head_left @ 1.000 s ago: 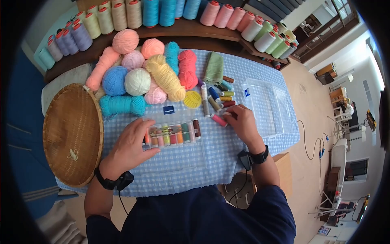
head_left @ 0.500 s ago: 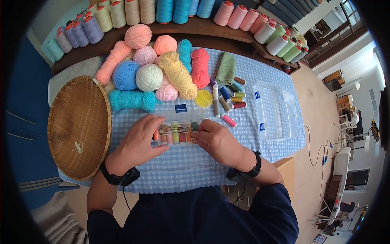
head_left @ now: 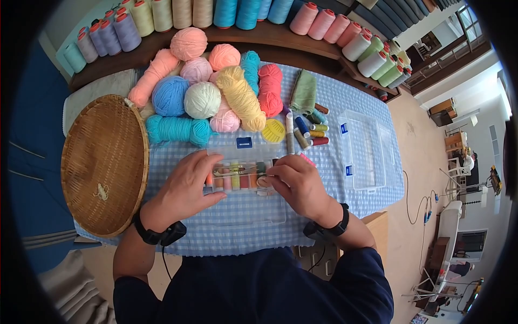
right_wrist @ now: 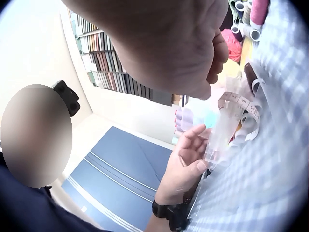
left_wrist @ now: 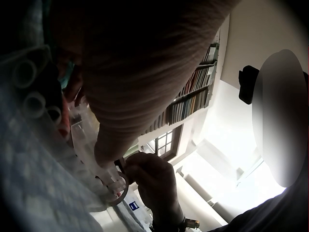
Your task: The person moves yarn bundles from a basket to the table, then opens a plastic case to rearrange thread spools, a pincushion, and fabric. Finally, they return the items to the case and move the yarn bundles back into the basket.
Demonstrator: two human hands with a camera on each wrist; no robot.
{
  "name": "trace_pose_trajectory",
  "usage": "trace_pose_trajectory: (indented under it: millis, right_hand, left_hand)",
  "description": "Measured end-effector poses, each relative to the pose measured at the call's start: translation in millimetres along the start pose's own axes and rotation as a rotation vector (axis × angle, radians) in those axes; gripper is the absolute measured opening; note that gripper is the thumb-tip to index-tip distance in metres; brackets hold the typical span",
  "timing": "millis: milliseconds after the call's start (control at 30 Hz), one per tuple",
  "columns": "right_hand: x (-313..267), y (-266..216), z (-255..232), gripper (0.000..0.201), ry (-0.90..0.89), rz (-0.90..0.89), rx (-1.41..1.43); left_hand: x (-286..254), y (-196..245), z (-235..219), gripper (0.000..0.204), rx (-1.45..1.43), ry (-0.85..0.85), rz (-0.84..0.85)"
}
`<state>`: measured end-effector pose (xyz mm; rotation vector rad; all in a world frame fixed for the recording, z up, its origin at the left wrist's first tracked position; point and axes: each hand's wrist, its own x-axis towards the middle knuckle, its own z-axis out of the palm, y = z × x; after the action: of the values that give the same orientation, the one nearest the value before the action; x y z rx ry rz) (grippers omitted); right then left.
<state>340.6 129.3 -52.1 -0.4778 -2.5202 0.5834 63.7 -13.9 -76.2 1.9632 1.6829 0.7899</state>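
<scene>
In the head view, my left hand (head_left: pixel 186 186) grips the left end of a small clear tray (head_left: pixel 237 177) between thumb and fingers. Small metal scissors lie in it, above coloured thread spools, within a larger clear box. My right hand (head_left: pixel 299 186) is at the tray's right end, its thumb and fingertips pinching a pale measuring tape (head_left: pixel 263 181). The right wrist view shows the tape (right_wrist: pixel 244 104) curling upward beside the tray, and my left hand (right_wrist: pixel 183 169) at the far end. A pink spool (head_left: pixel 307 159) is partly hidden behind my right hand.
Yarn balls and skeins (head_left: pixel 202 100) lie behind the box. A woven basket (head_left: pixel 105 167) is at the left. Loose spools (head_left: pixel 318 141), a green cloth (head_left: pixel 304 92) and a second clear case (head_left: pixel 364 154) lie to the right. Thread cones (head_left: pixel 247 13) line the shelf.
My right hand moved left from the pink spool to the tray's right end, then drew slightly back right with the tape at its fingertips. My left hand keeps its grip on the tray.
</scene>
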Motion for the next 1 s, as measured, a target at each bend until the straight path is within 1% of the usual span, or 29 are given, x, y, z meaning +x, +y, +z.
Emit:
trace_pose_trajectory:
  millis: [133, 200, 233, 300, 367, 433, 533, 600, 633, 700, 733, 800, 933, 1000]
  right_hand:
    - [-8.6, 5.5, -2.5, 0.019, 0.007, 0.045, -0.028]
    - [-7.8, -1.2, -3.1, 0.023, -0.071, 0.044, -0.020]
    - [-7.6, -5.1, -2.7, 0.023, -0.068, 0.047, -0.021]
    - [-7.0, -12.4, 0.0, 0.026, -0.134, 0.140, -0.080]
    - [-6.8, -14.5, 3.2, 0.026, -0.151, 0.162, -0.088]
    - [-7.0, -14.2, 5.1, 0.026, -0.169, 0.183, -0.096]
    - [-9.8, -9.8, 7.9, 0.026, -0.145, 0.170, -0.062]
    - [-11.2, -7.0, 10.5, 0.028, -0.142, 0.236, 0.044]
    - [-11.0, -6.2, 10.4, 0.028, -0.140, 0.236, 0.045]
    - [-9.8, -4.4, 9.9, 0.023, -0.144, 0.312, 0.150]
    - [-9.8, -4.1, 9.9, 0.023, -0.141, 0.312, 0.151]
    - [-9.3, -3.5, 9.7, 0.021, -0.171, 0.415, 0.252]
    - [-9.2, -3.7, 6.4, 0.021, -0.156, 0.342, 0.199]
    - [-8.6, -5.7, 1.4, 0.021, -0.053, 0.301, 0.289]
  left_hand:
    - [1.3, 0.4, -1.0, 0.085, -0.008, -0.009, 0.006]
    - [0.5, -0.3, -0.2, 0.084, 0.001, 0.002, 0.015]
    - [0.8, -0.1, 0.5, 0.084, 0.009, 0.015, 0.025]
    - [0.7, 0.8, 1.2, 0.083, 0.019, 0.019, 0.032]
    - [-0.5, 1.9, -0.7, 0.082, 0.033, 0.029, 0.030]
    - [-1.4, 3.7, -3.4, 0.080, 0.025, -0.010, 0.008]
    - [-2.8, 3.5, -1.5, 0.078, 0.040, 0.002, 0.017]
    - [-2.8, 3.7, 0.4, 0.077, 0.064, 0.012, 0.028]
    - [-2.9, 4.0, 0.9, 0.076, 0.087, 0.024, 0.038]
    - [-2.4, 5.3, 1.0, 0.074, 0.078, 0.023, 0.040]
    - [-2.1, 5.9, 0.8, 0.073, 0.067, 0.025, 0.041]
    - [-2.2, 6.4, 0.7, 0.072, 0.071, 0.024, 0.038]
    - [-2.9, 15.7, -4.7, 0.071, 0.120, 0.001, 0.017]
    - [-9.8, 21.7, -7.8, 0.067, 0.126, 0.019, 0.006]
